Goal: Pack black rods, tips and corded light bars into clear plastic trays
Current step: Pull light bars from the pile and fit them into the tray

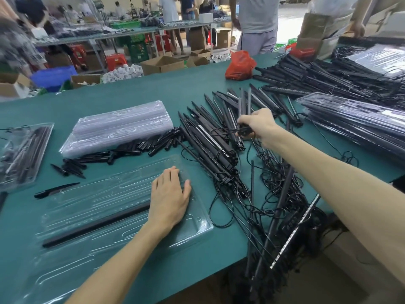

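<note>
A clear plastic tray point(192, 229) lies on the green table in front of me, with one black rod point(94, 226) in a groove and a black tip point(55, 189) at its far left corner. My left hand point(169, 198) rests flat on the tray's right part, over the rod's end. My right hand point(257, 126) grips a bundle of corded light bars point(244, 102) by their lower ends, the bars pointing up and away. A fan of light bars point(210, 139) with tangled cords point(276, 185) lies between my hands. Loose black tips point(140, 148) lie beyond the tray.
A stack of empty clear trays point(118, 128) stands at the back left. Packed trays sit at the far left point(22, 154) and right point(355, 121). More bars point(317, 77) and an orange bag point(240, 64) lie farther back. People stand beyond the table. The table edge runs at lower right.
</note>
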Demonstrator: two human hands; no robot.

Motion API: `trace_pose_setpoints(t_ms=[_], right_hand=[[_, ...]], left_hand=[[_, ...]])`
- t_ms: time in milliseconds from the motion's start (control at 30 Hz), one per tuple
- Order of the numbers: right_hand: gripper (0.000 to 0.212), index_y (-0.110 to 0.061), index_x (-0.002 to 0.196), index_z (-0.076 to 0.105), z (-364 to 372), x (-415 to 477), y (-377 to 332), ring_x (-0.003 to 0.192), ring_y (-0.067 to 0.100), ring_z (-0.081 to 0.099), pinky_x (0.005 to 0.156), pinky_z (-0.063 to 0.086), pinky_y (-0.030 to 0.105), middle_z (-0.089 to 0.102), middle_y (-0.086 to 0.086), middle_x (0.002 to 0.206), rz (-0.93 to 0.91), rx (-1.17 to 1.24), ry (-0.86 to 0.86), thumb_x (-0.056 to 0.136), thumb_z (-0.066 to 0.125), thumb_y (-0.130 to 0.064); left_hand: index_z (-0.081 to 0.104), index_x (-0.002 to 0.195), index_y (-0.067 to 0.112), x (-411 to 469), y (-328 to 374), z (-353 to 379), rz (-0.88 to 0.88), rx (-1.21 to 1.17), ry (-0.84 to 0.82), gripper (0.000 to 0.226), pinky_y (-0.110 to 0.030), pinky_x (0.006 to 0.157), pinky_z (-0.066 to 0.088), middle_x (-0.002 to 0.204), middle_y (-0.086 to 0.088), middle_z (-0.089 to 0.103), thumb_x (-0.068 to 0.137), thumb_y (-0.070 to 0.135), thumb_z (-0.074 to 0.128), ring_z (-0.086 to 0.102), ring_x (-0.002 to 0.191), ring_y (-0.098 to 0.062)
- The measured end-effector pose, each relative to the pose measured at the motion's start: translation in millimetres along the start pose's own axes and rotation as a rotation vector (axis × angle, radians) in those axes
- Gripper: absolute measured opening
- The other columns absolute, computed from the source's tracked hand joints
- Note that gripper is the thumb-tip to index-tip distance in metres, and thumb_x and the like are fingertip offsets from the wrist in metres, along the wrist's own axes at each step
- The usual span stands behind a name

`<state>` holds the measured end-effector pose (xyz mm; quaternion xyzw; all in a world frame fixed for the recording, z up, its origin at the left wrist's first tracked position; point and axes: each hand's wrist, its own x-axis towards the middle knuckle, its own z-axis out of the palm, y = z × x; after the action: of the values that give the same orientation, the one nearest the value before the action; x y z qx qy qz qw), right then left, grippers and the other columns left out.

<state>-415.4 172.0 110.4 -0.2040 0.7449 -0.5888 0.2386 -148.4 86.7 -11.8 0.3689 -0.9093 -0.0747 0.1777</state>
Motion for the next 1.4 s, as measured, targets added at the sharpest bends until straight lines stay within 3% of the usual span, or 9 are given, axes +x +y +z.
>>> trace_pose_setpoints(t_ms=[267,400,533,633,733,800,1000,1200,1400], right_hand=[[0.032,0.011,0.101,0.066,-32.6,15.1,51.7,0.080,0.032,0.074,0.088,0.057,0.054,0.072,0.027,0.095,-0.112,-0.474,-0.124,0.086,0.077,-0.015],[0.027,-0.002,0.079,0.063,-27.4,13.5,57.7,0.080,0.036,0.063,0.069,0.052,0.036,0.064,0.011,0.076,-0.271,-0.930,-0.226,0.090,0.072,-0.025],[0.056,-0.010,0.070,0.052,-21.7,16.3,48.1,0.064,0.023,0.058,0.063,0.050,0.034,0.057,0.004,0.070,-0.373,-1.215,-0.291,0.094,0.056,-0.060],[0.059,-0.009,0.064,0.058,-23.5,29.6,37.1,0.046,0.015,0.046,0.052,0.040,0.026,0.054,-0.001,0.054,-0.447,-1.012,-0.156,0.098,0.049,-0.058],[0.034,-0.007,0.098,0.071,-22.2,59.7,27.5,0.085,0.022,0.057,0.077,0.049,0.035,0.067,0.012,0.093,-0.485,-0.873,-0.010,0.100,0.053,-0.036],[0.042,-0.005,0.132,0.059,-20.4,84.1,24.3,0.116,0.035,0.053,0.102,0.044,0.041,0.058,0.021,0.124,-0.389,-0.871,0.003,0.099,0.054,-0.031],[0.061,-0.013,0.153,0.036,-1.8,136.4,29.8,0.138,0.041,0.038,0.114,0.033,0.046,0.045,0.027,0.146,-0.227,-0.951,0.002,0.099,0.052,-0.037],[0.054,-0.031,0.149,0.044,18.2,154.7,36.5,0.141,0.041,0.027,0.113,0.030,0.056,0.037,0.019,0.152,-0.141,-0.885,0.046,0.098,0.051,-0.046],[0.026,-0.021,0.116,0.074,20.3,156.8,31.6,0.127,0.035,0.047,0.107,0.042,0.039,0.049,0.016,0.139,-0.251,-0.670,0.214,0.097,0.055,-0.022]], left_hand=[[0.045,0.133,0.017,-0.2,0.2,-0.8,0.001,0.013,-0.010,0.042,-0.038,0.116,0.028,0.141,0.000,0.046,0.104,0.045,0.033,0.041,0.132,-0.018],[0.044,0.134,0.017,-0.1,0.9,-0.9,-0.004,0.019,-0.013,0.042,-0.038,0.116,0.028,0.143,0.001,0.045,0.104,0.045,0.033,0.041,0.133,-0.017],[0.045,0.134,0.017,-0.5,1.5,-1.2,-0.004,0.015,-0.010,0.042,-0.038,0.116,0.029,0.142,0.001,0.045,0.104,0.044,0.033,0.041,0.132,-0.017],[0.045,0.133,0.017,-1.5,1.2,-1.3,-0.001,0.021,-0.005,0.042,-0.038,0.115,0.031,0.142,0.001,0.046,0.104,0.044,0.033,0.042,0.132,-0.017],[0.045,0.135,0.018,-1.6,1.2,-0.9,-0.002,0.044,-0.010,0.043,-0.037,0.115,0.030,0.143,0.002,0.045,0.104,0.045,0.032,0.041,0.134,-0.016],[0.045,0.137,0.017,-1.3,1.5,-0.6,-0.001,0.047,-0.014,0.045,-0.036,0.116,0.029,0.144,0.003,0.044,0.104,0.045,0.031,0.040,0.135,-0.016],[0.042,0.144,0.017,-0.8,1.5,0.1,-0.013,0.054,-0.034,0.051,-0.034,0.120,0.025,0.149,0.005,0.040,0.105,0.046,0.029,0.034,0.139,-0.012],[0.036,0.147,0.021,1.4,-0.7,0.5,-0.014,0.074,-0.059,0.055,-0.034,0.121,0.021,0.151,0.008,0.034,0.104,0.050,0.019,0.027,0.142,-0.009],[0.039,0.147,0.018,1.8,-0.5,0.8,-0.011,0.089,-0.061,0.057,-0.035,0.122,0.022,0.152,0.005,0.036,0.104,0.050,0.019,0.028,0.142,-0.011]])
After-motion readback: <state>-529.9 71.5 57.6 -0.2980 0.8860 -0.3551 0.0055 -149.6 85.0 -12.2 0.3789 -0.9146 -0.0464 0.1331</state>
